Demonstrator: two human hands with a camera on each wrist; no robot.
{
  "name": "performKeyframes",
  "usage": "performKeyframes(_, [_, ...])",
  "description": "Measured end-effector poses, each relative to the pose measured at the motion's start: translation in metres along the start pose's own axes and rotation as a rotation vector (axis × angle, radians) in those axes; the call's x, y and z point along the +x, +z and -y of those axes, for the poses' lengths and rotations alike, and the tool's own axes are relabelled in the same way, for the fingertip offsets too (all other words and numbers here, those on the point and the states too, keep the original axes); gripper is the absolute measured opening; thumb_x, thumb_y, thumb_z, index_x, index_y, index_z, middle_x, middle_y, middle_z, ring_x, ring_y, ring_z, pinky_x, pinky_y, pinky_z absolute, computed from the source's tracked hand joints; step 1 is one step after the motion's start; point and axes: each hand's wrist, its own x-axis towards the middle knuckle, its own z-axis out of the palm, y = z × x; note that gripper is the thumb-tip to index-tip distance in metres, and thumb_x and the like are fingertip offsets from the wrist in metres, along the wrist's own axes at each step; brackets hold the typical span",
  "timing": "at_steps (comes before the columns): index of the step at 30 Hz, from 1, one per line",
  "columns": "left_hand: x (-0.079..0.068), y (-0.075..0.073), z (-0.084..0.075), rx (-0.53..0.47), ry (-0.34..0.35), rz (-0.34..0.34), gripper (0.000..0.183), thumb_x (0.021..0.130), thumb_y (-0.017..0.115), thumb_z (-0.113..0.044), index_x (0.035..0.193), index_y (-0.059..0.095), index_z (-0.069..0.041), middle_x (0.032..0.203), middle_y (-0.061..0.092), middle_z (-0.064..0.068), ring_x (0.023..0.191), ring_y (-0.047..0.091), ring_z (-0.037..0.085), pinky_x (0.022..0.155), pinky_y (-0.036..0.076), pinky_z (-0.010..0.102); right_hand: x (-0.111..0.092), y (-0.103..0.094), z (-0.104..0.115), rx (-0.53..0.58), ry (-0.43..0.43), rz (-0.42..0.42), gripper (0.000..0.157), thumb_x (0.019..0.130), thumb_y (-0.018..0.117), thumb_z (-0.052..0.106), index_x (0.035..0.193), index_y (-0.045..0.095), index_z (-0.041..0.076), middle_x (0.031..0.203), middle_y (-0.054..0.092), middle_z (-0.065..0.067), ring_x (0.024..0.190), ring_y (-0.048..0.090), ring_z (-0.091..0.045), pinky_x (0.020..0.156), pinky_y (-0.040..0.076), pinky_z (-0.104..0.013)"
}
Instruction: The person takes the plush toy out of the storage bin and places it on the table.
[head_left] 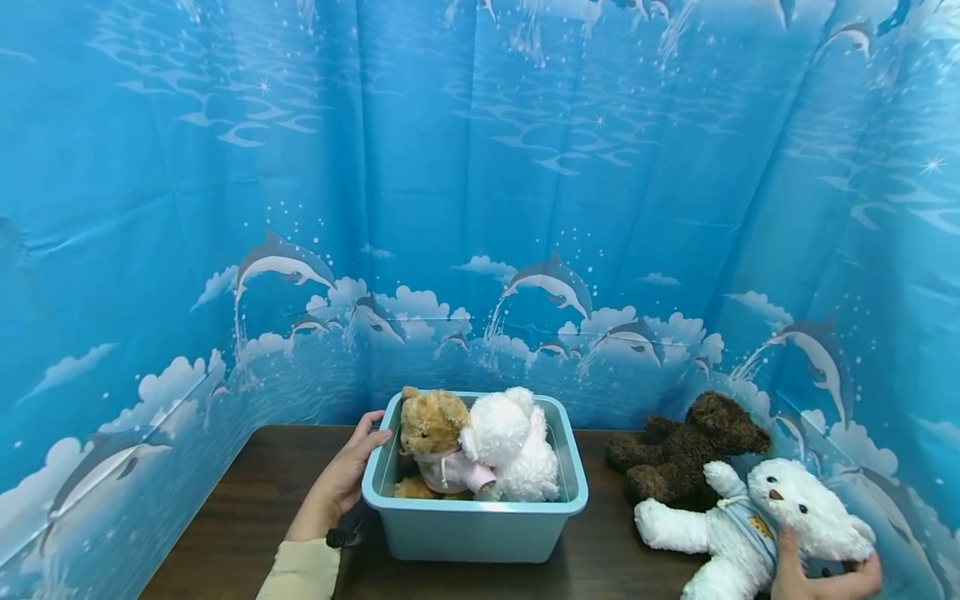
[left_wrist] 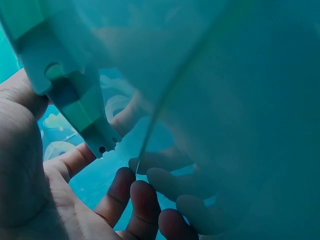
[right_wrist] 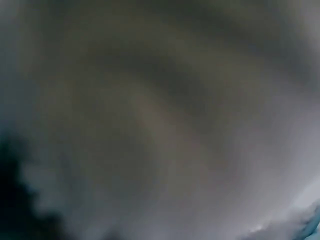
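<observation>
My left hand (head_left: 351, 467) holds the light-blue plastic bin (head_left: 476, 533) by its left rim, thumb over the top. In the left wrist view the fingers (left_wrist: 145, 200) curl under that rim beside the glossy outer wall. Inside the bin sit a tan teddy bear (head_left: 433, 425) in a pale pink top and a fluffy white plush toy (head_left: 517, 446) facing away. At the lower right my right hand (head_left: 821, 583) grips a white teddy bear (head_left: 802, 508) in a blue top around the neck and head. Blurred pale plush fills the right wrist view.
A dark brown teddy bear (head_left: 682, 442) lies on the brown wooden table (head_left: 240, 508), behind the held white bear and partly covered by it. A blue dolphin-print curtain (head_left: 465, 208) hangs close behind the table and round its sides.
</observation>
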Motion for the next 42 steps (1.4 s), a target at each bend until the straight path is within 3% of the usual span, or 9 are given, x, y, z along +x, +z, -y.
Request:
performKeyframes(4, [0.001, 0.001, -0.003, 0.012, 0.005, 0.016, 0.054, 0.113, 0.055, -0.043, 0.157, 0.031, -0.022, 0.146, 0.051, 0.015, 0.127, 0.06, 0.028, 0.1, 0.057, 0.043, -0.005, -0.007, 0.006, -0.119, -0.073, -0.034, 0.099, 0.099, 0.066, 0.062, 0.173, 0.012, 0.023, 0.174, 0.021, -0.022, 0.158, 0.024, -0.05, 0.131, 0.015, -0.067])
performKeyframes(9, [0.002, 0.001, -0.005, 0.012, 0.0, 0.022, 0.055, 0.114, 0.054, -0.042, 0.158, 0.03, -0.021, 0.15, 0.047, 0.018, 0.132, 0.056, 0.032, 0.101, 0.056, 0.042, -0.01, -0.01, 0.007, -0.207, -0.23, -0.068, 0.097, 0.098, 0.073, 0.046, 0.173, 0.016, 0.023, 0.178, 0.018, -0.015, 0.161, 0.021, -0.045, 0.132, 0.014, -0.065])
performKeyframes(11, [0.003, 0.001, -0.006, 0.013, 0.004, 0.02, 0.054, 0.114, 0.054, -0.042, 0.158, 0.031, -0.021, 0.15, 0.047, 0.018, 0.132, 0.055, 0.032, 0.101, 0.055, 0.042, -0.011, -0.008, 0.007, -0.17, -0.372, -0.095, 0.095, 0.095, 0.077, 0.041, 0.171, 0.023, 0.02, 0.175, 0.022, -0.017, 0.161, 0.023, -0.042, 0.133, 0.016, -0.062])
performKeyframes(15, [0.004, 0.001, -0.006, 0.011, 0.009, 0.016, 0.054, 0.113, 0.054, -0.042, 0.157, 0.031, -0.021, 0.148, 0.048, 0.017, 0.131, 0.056, 0.031, 0.1, 0.056, 0.041, -0.017, -0.001, 0.014, -0.052, -0.598, -0.092, 0.088, 0.095, 0.072, 0.05, 0.163, 0.034, 0.009, 0.165, 0.03, -0.03, 0.16, 0.025, -0.043, 0.134, 0.018, -0.059])
performKeyframes(20, [0.004, 0.002, -0.003, 0.001, -0.004, 0.014, 0.053, 0.114, 0.054, -0.04, 0.157, 0.031, -0.021, 0.145, 0.05, 0.016, 0.128, 0.059, 0.03, 0.099, 0.057, 0.042, -0.046, 0.007, 0.041, 0.06, -0.7, -0.087, 0.095, 0.094, 0.066, 0.068, 0.153, 0.04, -0.002, 0.155, 0.036, -0.039, 0.154, 0.03, -0.049, 0.133, 0.021, -0.059])
performKeyframes(26, [0.003, 0.004, 0.0, -0.004, -0.013, 0.002, 0.053, 0.113, 0.056, -0.041, 0.157, 0.032, -0.022, 0.147, 0.048, 0.017, 0.128, 0.059, 0.029, 0.1, 0.057, 0.043, -0.084, 0.011, 0.09, 0.192, -0.838, 0.012, 0.096, 0.097, 0.065, 0.071, 0.147, 0.04, -0.007, 0.149, 0.035, -0.044, 0.148, 0.029, -0.056, 0.132, 0.018, -0.059])
performKeyframes(32, [0.002, 0.002, 0.0, -0.004, -0.01, -0.01, 0.052, 0.113, 0.056, -0.039, 0.157, 0.033, -0.021, 0.147, 0.048, 0.016, 0.13, 0.057, 0.031, 0.098, 0.056, 0.041, -0.123, 0.017, 0.142, 0.306, -0.936, 0.134, 0.092, 0.099, 0.068, 0.064, 0.149, 0.04, -0.009, 0.153, 0.033, -0.041, 0.157, 0.027, -0.037, 0.131, 0.017, -0.037])
performKeyframes(38, [0.002, 0.0, -0.001, 0.002, -0.008, -0.002, 0.053, 0.113, 0.055, -0.04, 0.157, 0.033, -0.021, 0.145, 0.049, 0.015, 0.129, 0.057, 0.03, 0.098, 0.056, 0.04, -0.148, 0.033, 0.184, 0.466, -1.002, 0.289, 0.084, 0.101, 0.075, 0.045, 0.152, 0.036, -0.009, 0.162, 0.028, -0.03, 0.161, 0.021, -0.034, 0.133, 0.015, -0.035])
performKeyframes(42, [0.001, 0.001, -0.001, -0.002, -0.006, 0.0, 0.053, 0.114, 0.054, -0.039, 0.158, 0.032, -0.02, 0.145, 0.05, 0.016, 0.128, 0.058, 0.029, 0.098, 0.056, 0.04, -0.161, 0.049, 0.202, 0.51, -1.032, 0.364, 0.086, 0.1, 0.078, 0.039, 0.157, 0.033, -0.007, 0.163, 0.028, -0.03, 0.16, 0.022, -0.031, 0.131, 0.017, -0.032])
